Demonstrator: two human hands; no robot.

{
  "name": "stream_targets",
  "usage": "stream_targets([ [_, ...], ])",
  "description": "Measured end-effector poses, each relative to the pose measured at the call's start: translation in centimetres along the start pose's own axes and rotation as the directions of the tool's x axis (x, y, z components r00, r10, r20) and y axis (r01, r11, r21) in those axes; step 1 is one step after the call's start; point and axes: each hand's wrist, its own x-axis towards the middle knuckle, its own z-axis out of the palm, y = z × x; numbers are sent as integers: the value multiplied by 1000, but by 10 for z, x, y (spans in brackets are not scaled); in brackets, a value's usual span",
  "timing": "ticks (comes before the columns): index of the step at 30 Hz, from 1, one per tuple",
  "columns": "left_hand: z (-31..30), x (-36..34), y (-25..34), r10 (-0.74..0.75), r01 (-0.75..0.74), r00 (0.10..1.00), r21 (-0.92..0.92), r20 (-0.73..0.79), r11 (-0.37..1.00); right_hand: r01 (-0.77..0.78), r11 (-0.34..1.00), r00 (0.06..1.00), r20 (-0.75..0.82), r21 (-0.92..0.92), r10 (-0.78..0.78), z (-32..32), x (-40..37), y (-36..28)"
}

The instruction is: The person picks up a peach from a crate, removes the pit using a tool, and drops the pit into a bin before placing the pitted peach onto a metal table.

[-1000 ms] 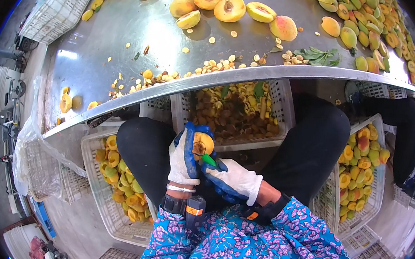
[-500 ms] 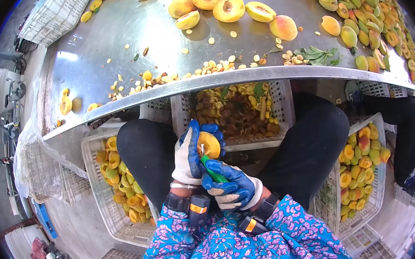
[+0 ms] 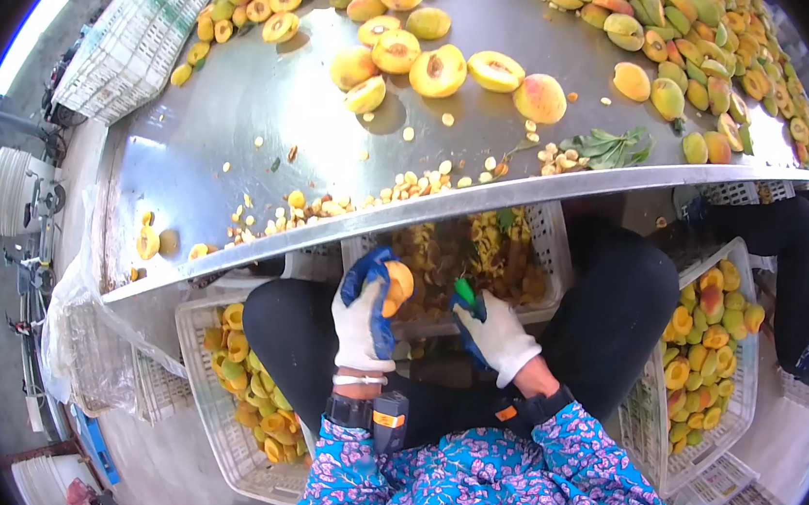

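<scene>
Left hand (image 3: 360,318): grip closed round a peach (image 3: 400,288); right hand (image 3: 496,336): grip clenched on a green handle (image 3: 463,291), apart, to the peach's right.

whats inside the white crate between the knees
The white crate holds yellow scraps and brown pieces. The table edge hides its far part, the left hand covers some of its left side, and anything beneath the top layer is out of sight.

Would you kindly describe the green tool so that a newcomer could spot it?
Find the metal table, then the white crate beneath its near edge. Partly overlapping it in view, the right hand holds the green tool, its bright green unlike the blue-and-white glove.
</scene>
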Motion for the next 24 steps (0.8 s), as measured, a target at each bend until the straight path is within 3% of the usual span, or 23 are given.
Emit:
stream_targets([
  [1,7,-2,1,60,-59,998,127,-6,990,-28,989,998,57,148,19,1,1,2],
  [2,8,1,-4,150,-131,988,295,-41,946,58,992,998,-7,114,-58,7,0,10],
  [3,14,-1,-3,177,-160,984,371,-14,915,-9,992,999,34,122,5,3,-1,4],
  [5,21,-6,-2,257,-231,966,580,39,781,39,998,999,-21,39,-38,6,-1,12],
  [6,24,-4,-2,382,-393,910,632,161,668,16,997,1000,-2,72,-16,5,0,12],
  [8,30,-3,2,310,-336,939,600,150,726,-34,990,998,49,133,28,4,1,11],
  [10,30,1,0,239,-252,967,497,91,830,29,989,1000,-3,146,-29,6,3,14],
  [13,28,3,-2,353,-280,933,745,64,605,42,984,999,-27,171,-38,4,1,15],
  [14,27,-2,2,387,-394,896,793,218,465,32,983,999,-27,182,-28,3,1,15],
  [17,24,-4,3,424,-451,862,800,276,396,22,982,1000,-23,189,-18,3,1,16],
  [18,25,-4,6,296,-264,952,686,74,678,14,983,1000,-10,181,-13,4,2,17],
  [19,28,-7,15,209,-186,978,449,-1,874,5,985,1000,2,173,-6,4,3,18],
  [21,12,-7,36,385,-344,923,428,-10,835,-44,984,999,38,175,38,3,3,18],
  [24,-29,-28,108,557,-394,815,550,-163,737,-119,979,991,73,166,109,-2,2,11],
])
